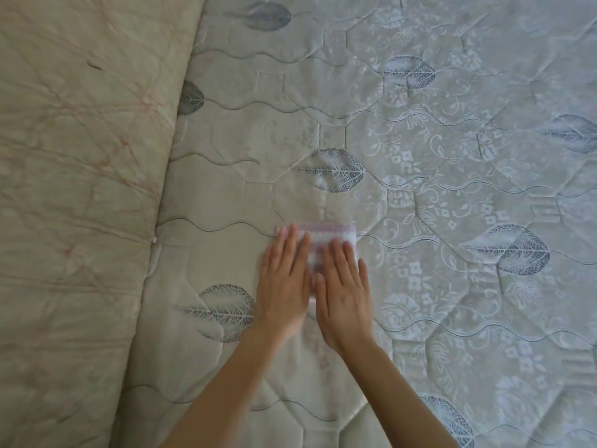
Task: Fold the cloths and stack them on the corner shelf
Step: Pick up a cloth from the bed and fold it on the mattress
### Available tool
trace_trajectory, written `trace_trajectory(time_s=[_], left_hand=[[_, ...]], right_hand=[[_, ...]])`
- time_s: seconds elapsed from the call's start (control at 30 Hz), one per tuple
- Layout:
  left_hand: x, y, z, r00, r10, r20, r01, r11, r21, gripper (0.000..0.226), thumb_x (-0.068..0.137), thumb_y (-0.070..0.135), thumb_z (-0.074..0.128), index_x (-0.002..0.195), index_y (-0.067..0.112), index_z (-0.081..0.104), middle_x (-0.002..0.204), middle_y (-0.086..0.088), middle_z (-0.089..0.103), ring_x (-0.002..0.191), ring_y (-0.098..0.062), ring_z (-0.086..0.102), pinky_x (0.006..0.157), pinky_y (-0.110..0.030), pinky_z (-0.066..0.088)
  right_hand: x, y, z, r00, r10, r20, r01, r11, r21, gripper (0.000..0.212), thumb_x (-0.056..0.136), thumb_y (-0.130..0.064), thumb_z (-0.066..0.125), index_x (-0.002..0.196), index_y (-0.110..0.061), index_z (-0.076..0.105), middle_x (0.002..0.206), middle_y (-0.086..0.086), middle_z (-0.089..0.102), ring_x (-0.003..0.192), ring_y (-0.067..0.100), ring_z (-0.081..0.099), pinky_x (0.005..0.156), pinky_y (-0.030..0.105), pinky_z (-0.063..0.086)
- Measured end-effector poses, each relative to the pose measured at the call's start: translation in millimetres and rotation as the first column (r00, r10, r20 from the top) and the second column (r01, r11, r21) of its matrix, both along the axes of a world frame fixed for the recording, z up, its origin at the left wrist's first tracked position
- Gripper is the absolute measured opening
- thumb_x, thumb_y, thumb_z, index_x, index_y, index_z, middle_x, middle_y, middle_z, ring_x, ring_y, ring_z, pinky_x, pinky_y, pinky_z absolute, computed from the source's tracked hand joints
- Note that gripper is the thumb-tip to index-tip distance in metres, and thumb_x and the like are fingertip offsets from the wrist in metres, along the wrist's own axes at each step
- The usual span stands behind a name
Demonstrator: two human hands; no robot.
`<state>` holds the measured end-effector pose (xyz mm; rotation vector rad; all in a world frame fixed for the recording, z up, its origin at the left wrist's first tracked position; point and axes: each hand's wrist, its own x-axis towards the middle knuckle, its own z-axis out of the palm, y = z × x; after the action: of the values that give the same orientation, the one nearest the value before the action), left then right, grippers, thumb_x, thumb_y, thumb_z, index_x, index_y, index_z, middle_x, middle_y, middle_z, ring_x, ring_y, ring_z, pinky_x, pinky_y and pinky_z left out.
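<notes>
The small white cloth with pale purple stripes (318,240) lies flat on the quilted mattress (452,156), directly beneath both palms. Left hand (284,279) and right hand (342,292) press it with straight fingers, side by side and equally near, gripping nothing.

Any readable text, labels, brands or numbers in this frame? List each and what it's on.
None readable.
Cloth: only pink and white stripes, no label visible; mostly covered by the left hand and right hand, and blurred.
Mattress: leaf and floral quilting only, no brand or tag in view.
Quilt on the left: faint pattern, no writing.
</notes>
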<state>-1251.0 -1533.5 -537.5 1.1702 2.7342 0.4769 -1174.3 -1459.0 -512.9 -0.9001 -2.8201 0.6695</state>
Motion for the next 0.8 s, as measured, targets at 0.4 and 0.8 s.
trace_trajectory(time_s=[0.4,0.8], left_hand=[[8,3,-5,0.956,0.192,0.223,-0.197,0.980,0.000,0.067,0.092,0.043,0.016,0.144,0.004,-0.001,0.155,-0.014,0.004,0.144,-0.023,0.003,0.116,-0.034,0.005],[-18,9,53,0.112,0.439,0.891,-0.744,0.632,-0.218,0.045,0.071,0.030,0.075,0.103,0.004,0.056,0.093,-0.004,0.063,0.091,-0.023,0.057,0.079,-0.032,0.045]], right_hand=[[8,36,-30,0.990,0.095,0.104,-0.098,0.995,0.023,0.064,0.096,-0.046,0.006,0.144,-0.005,0.010,0.152,0.007,0.009,0.141,0.011,-0.005,0.114,0.030,-0.002],[3,36,25,0.749,-0.610,0.258,0.512,0.287,-0.809,0.029,0.078,-0.013,0.067,0.105,-0.003,0.064,0.091,0.016,0.069,0.080,0.025,0.064,0.074,0.041,0.055]])
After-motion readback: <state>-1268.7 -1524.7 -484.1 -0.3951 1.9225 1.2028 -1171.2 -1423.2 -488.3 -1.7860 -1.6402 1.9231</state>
